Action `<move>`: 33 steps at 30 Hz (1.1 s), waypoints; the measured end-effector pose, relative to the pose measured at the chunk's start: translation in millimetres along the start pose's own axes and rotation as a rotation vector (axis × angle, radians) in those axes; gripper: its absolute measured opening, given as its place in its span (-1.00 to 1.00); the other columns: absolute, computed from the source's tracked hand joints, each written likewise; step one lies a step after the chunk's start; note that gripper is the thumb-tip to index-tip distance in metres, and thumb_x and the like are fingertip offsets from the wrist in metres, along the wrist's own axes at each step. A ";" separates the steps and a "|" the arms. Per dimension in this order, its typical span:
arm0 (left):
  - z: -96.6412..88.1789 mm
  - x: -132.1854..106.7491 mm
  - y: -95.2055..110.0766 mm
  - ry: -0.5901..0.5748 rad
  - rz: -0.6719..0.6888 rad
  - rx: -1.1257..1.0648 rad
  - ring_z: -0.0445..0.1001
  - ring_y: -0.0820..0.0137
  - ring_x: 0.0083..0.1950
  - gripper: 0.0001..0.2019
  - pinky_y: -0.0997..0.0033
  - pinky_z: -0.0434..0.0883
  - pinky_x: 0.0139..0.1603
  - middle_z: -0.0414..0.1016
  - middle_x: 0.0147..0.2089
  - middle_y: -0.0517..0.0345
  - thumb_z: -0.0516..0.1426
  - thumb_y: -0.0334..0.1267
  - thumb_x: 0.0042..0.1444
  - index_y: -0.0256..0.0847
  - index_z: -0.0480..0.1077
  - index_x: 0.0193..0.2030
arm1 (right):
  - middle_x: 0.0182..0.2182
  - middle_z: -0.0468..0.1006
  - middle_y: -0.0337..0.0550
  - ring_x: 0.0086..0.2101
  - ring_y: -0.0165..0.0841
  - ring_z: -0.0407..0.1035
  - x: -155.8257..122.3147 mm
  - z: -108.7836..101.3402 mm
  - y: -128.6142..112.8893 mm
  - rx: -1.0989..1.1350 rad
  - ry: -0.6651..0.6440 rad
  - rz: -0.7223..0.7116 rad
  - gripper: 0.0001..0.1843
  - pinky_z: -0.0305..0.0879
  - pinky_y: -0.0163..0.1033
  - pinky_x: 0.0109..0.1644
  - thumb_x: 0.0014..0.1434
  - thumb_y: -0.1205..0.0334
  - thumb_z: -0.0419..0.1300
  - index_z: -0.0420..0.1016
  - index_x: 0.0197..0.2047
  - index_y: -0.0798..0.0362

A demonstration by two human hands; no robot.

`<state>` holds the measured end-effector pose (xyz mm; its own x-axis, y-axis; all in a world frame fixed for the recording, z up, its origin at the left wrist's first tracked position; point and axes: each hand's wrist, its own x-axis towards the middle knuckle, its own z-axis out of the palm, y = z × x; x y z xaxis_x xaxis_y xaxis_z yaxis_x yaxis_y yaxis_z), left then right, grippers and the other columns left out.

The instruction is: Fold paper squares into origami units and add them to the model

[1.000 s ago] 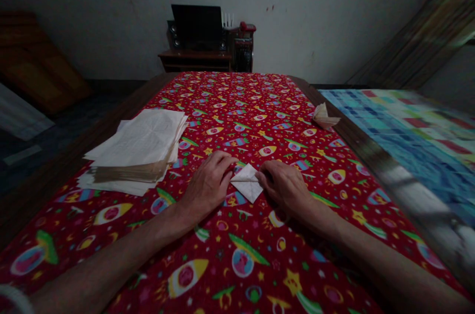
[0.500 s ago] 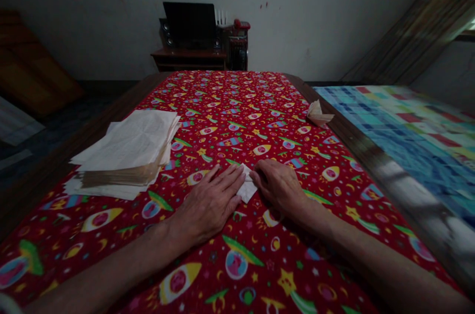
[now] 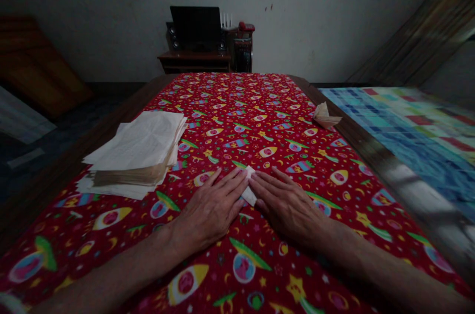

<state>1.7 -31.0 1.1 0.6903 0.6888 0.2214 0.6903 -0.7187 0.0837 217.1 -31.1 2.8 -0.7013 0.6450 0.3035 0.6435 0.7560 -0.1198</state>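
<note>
A small folded piece of white paper lies on the red patterned cloth in front of me. My left hand rests flat with its fingers stretched out, the fingertips on the paper's left side. From the right, my right hand also lies flat, its extended fingers pressing on the paper's right side. Both hands cover much of the paper, so only a narrow strip between them shows. To the left is a stack of paper sheets, the top one creased.
Near the cloth's right edge sits a folded paper shape with pointed ends. A dark wooden border runs beside the cloth. Farther right is a bed with a checked cover. Against the far wall stands a monitor on a small desk.
My right hand has gone from curled fingers at the paper's edge to lying flat on it. Less of the paper shows now. The left hand stays on the paper; the view has shifted slightly.
</note>
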 end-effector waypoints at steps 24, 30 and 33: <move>0.6 -1.8 -25.2 0.271 -0.153 -0.148 0.41 0.35 -0.11 -0.75 0.34 0.36 -0.03 0.48 -0.18 0.04 -0.06 -0.33 0.29 -0.29 0.44 -0.25 | -0.22 0.59 -0.06 -0.17 -0.24 0.45 -9.7 0.2 4.6 -0.162 0.134 -0.010 -0.78 0.32 -0.12 -0.01 0.27 0.32 -0.02 0.45 -0.19 0.11; -2.5 20.8 -21.9 0.125 -0.308 -0.159 0.32 0.39 -0.31 -0.68 0.40 0.25 -0.26 0.33 -0.38 0.14 -0.10 -0.21 0.30 -0.23 0.29 -0.44 | -0.38 0.54 -0.12 -0.27 -0.32 0.40 -3.7 0.2 0.3 -0.132 0.092 0.030 -0.80 0.25 -0.19 -0.06 0.26 0.35 -0.02 0.41 -0.32 0.09; -1.8 32.8 -24.4 0.041 -0.391 -0.240 0.27 0.45 -0.44 -0.67 0.45 0.15 -0.40 0.29 -0.48 0.22 -0.03 -0.16 0.22 -0.22 0.25 -0.54 | -0.43 0.52 -0.13 -0.33 -0.34 0.39 -0.3 -1.6 0.4 -0.135 0.082 0.033 -0.77 0.21 -0.23 -0.13 0.27 0.35 -0.04 0.39 -0.35 0.09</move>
<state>7.2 8.9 8.1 0.3757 0.9117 0.1662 0.8239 -0.4107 0.3904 218.1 -31.2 4.2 -0.6551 0.6539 0.3785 0.7051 0.7091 -0.0047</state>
